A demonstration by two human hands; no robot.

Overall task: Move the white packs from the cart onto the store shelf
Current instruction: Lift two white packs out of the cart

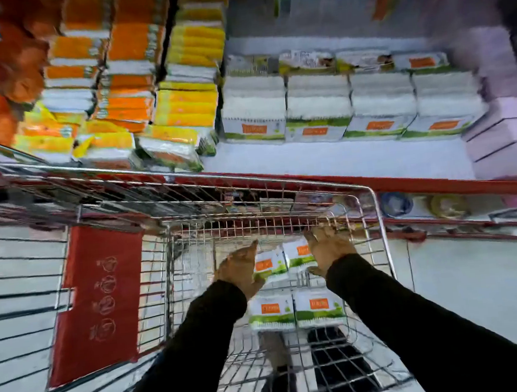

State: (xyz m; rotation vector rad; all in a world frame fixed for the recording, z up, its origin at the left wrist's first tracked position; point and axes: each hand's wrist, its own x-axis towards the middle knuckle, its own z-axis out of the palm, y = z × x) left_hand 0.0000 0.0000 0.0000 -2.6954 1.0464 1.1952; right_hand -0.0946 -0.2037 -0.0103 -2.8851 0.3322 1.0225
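Four white packs point(294, 290) lie in the wire cart point(376, 216), below the store shelf point(342, 159). Left hand point(241, 271) and right hand point(328, 249), fingers spread, flank the far pair. Motion blur hides whether either grip touches a pack.

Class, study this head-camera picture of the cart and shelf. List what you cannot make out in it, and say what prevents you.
- Head view: the print on the white packs in the cart is too blurred to read.
- Whether the left hand and right hand grip the upper packs is unclear; the hands cover their sides.
- Shelf stock at top is smeared by motion blur.
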